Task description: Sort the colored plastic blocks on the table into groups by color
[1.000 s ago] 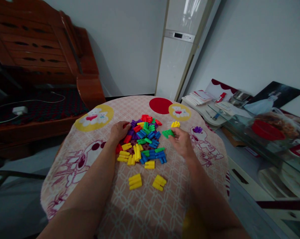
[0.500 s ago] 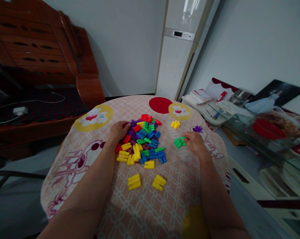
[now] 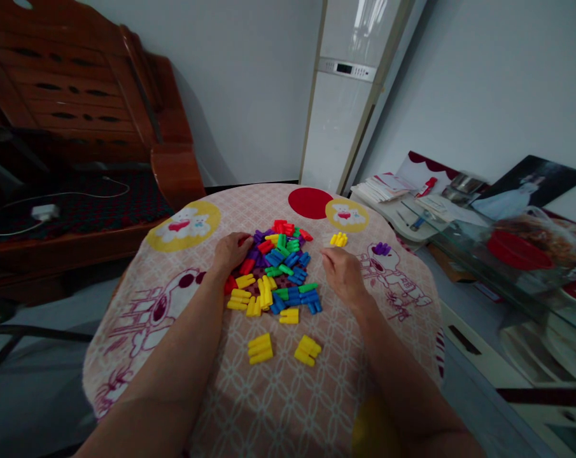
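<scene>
My left hand (image 3: 230, 252) rests at the left edge of a pile of plastic building blocks (image 3: 282, 251), its fingers curled. A bit of red block (image 3: 243, 240) shows at its fingertips; whether it is gripped is hidden. My right hand (image 3: 341, 272) is just right of the pile, palm down and fingers closed together; what lies in or under it is hidden. Blue blocks (image 3: 293, 297) and yellow blocks (image 3: 265, 293) form the pile's near side. Two yellow blocks, a left one (image 3: 259, 348) and a right one (image 3: 308, 350), lie nearer to me.
A small yellow block cluster (image 3: 338, 239) and a purple one (image 3: 382, 249) lie to the right on the patterned tablecloth (image 3: 278, 407). Beside the table is a glass shelf (image 3: 469, 261) with papers and a red bowl (image 3: 519, 249). A wooden bench (image 3: 173, 168) stands left.
My right hand has moved left towards the pile, and the green blocks it was touching are out of sight. My left hand has stayed at the pile's left edge.
</scene>
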`<state>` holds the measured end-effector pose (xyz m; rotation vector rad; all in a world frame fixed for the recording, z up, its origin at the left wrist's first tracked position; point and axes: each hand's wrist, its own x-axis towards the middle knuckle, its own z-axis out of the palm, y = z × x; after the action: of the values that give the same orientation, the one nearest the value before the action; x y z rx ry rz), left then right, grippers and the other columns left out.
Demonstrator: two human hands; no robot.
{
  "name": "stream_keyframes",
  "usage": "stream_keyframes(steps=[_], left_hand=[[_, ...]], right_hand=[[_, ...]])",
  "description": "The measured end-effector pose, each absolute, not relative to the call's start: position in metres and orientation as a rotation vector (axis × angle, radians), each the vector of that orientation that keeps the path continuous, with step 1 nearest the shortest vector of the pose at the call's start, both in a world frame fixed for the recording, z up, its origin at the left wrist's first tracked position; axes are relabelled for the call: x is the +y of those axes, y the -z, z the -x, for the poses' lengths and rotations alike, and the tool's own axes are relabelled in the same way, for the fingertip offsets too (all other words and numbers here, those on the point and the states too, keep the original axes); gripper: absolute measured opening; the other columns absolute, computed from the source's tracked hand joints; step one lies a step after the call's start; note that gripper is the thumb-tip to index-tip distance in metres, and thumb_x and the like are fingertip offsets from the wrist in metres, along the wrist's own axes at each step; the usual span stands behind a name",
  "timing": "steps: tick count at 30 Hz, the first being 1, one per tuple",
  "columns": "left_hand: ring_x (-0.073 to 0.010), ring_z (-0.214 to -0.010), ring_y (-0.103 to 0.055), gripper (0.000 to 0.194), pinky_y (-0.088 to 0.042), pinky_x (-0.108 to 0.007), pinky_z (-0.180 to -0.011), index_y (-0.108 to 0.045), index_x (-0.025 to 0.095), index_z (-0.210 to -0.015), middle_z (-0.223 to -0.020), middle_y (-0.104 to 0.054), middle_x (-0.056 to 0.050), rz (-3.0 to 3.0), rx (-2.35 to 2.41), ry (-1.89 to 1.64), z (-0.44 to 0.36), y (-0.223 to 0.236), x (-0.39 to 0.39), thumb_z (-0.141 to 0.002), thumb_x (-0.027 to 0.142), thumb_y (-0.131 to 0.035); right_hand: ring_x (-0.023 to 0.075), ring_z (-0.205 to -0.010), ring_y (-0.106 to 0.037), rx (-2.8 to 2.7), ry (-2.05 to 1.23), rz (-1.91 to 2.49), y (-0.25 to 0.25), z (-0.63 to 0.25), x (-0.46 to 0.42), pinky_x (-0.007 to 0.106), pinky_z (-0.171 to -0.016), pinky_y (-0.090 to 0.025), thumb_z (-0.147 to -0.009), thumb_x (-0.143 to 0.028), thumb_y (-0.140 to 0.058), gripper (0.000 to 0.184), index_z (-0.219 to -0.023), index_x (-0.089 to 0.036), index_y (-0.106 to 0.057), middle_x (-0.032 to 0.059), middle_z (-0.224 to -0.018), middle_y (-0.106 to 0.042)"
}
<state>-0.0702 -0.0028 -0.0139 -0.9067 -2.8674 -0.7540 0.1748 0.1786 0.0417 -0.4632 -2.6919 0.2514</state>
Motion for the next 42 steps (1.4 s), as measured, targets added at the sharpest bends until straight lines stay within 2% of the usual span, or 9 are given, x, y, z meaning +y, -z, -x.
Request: stream_keyframes(steps=[6, 11, 15, 18, 22, 25, 33, 37, 42], left_hand=[[-0.0280, -0.111, -0.066, 0.047, -0.048, -0.033, -0.093, -0.072, 0.016, -0.121, -0.123, -0.071, -0.012, 0.905, -2.864, 0.758, 0.070, 0.014, -0.004, -0.094, 0.039, -0.042], [-0.0274, -0.110, -0.066, 0.046, -0.048, -0.033, -0.094, -0.072, 0.016, -0.121, -0.120, -0.072, -0.012, 0.915, -2.856, 0.762, 0.069, 0.013, -0.004, -0.094, 0.039, -0.042], [-0.0276, -0.109, -0.067, 0.046, -0.048, -0.033, -0.093, -0.072, 0.016, -0.120, -0.121, -0.072, -0.012, 0.916, -2.851, 0.753, 0.071, 0.015, -0.003, -0.094, 0.039, -0.042], [-0.0276, -0.108, -0.067, 0.046, -0.049, -0.033, -0.092, -0.072, 0.017, -0.119, -0.121, -0.072, -0.012, 0.923, -2.841, 0.763, 0.072, 0.017, -0.003, -0.094, 0.040, -0.042], [-0.0270, -0.108, -0.067, 0.046, -0.048, -0.033, -0.093, -0.073, 0.017, -0.119, -0.121, -0.072, -0.012, 0.933, -2.824, 0.796, 0.073, 0.019, -0.004, -0.093, 0.040, -0.042], [-0.0275, -0.110, -0.066, 0.047, -0.048, -0.033, -0.094, -0.073, 0.017, -0.119, -0.121, -0.072, -0.012, 0.926, -2.832, 0.791, 0.073, 0.019, -0.004, -0.093, 0.040, -0.042], [-0.0279, -0.112, -0.065, 0.047, -0.048, -0.034, -0.095, -0.072, 0.017, -0.120, -0.122, -0.072, -0.012, 0.928, -2.838, 0.763, 0.073, 0.018, -0.003, -0.093, 0.040, -0.041], [-0.0269, -0.112, -0.065, 0.046, -0.048, -0.033, -0.095, -0.072, 0.018, -0.120, -0.122, -0.072, -0.010, 0.928, -2.854, 0.753, 0.073, 0.017, -0.003, -0.093, 0.040, -0.042], [-0.0267, -0.113, -0.065, 0.046, -0.048, -0.032, -0.095, -0.072, 0.019, -0.120, -0.123, -0.072, -0.010, 0.924, -2.856, 0.740, 0.074, 0.017, -0.004, -0.093, 0.040, -0.041]], right_hand=[[0.0222, -0.116, -0.058, -2.785, -0.330, 0.426, -0.034, -0.109, 0.162, 0.032, -0.100, -0.043, -0.099, -0.022, -0.044, 0.041, -0.138, -0.011, -0.052, 0.0160, -0.127, -0.063], [0.0262, -0.112, -0.063, -2.876, -0.304, 0.762, -0.023, -0.072, 0.154, 0.035, -0.093, -0.048, -0.096, -0.024, -0.053, 0.029, -0.120, -0.012, -0.062, 0.0185, -0.119, -0.067], [0.0232, -0.107, -0.064, -2.787, -0.295, 0.638, -0.022, -0.075, 0.150, 0.032, -0.090, -0.048, -0.091, -0.017, -0.057, 0.024, -0.113, -0.015, -0.065, 0.0129, -0.113, -0.071], [0.0198, -0.101, -0.065, -2.638, -0.362, 0.573, -0.030, -0.094, 0.159, 0.029, -0.088, -0.048, -0.089, -0.018, -0.059, 0.023, -0.110, -0.019, -0.067, 0.0088, -0.109, -0.072], [0.0178, -0.081, -0.068, -2.510, -0.525, 0.665, -0.049, -0.138, 0.189, 0.026, -0.076, -0.049, -0.083, -0.022, -0.060, 0.021, -0.099, -0.019, -0.073, 0.0049, -0.087, -0.075], [0.0180, -0.074, -0.068, -2.427, -0.509, 0.806, -0.061, -0.177, 0.215, 0.026, -0.071, -0.049, -0.081, -0.025, -0.060, 0.024, -0.097, -0.018, -0.076, 0.0046, -0.080, -0.075], [0.0232, -0.087, -0.071, -2.592, -0.202, 1.127, -0.056, -0.217, 0.247, 0.029, -0.078, -0.049, -0.080, -0.023, -0.060, 0.024, -0.092, -0.016, -0.080, 0.0113, -0.088, -0.077], [0.0216, -0.090, -0.070, -2.681, -0.174, 1.101, -0.041, -0.208, 0.245, 0.028, -0.080, -0.048, -0.082, -0.020, -0.058, 0.026, -0.096, -0.019, -0.080, 0.0107, -0.094, -0.078], [0.0195, -0.088, -0.068, -2.798, -0.121, 1.005, -0.036, -0.205, 0.243, 0.026, -0.076, -0.045, -0.086, -0.019, -0.054, 0.026, -0.088, -0.018, -0.079, 0.0101, -0.094, -0.077]])
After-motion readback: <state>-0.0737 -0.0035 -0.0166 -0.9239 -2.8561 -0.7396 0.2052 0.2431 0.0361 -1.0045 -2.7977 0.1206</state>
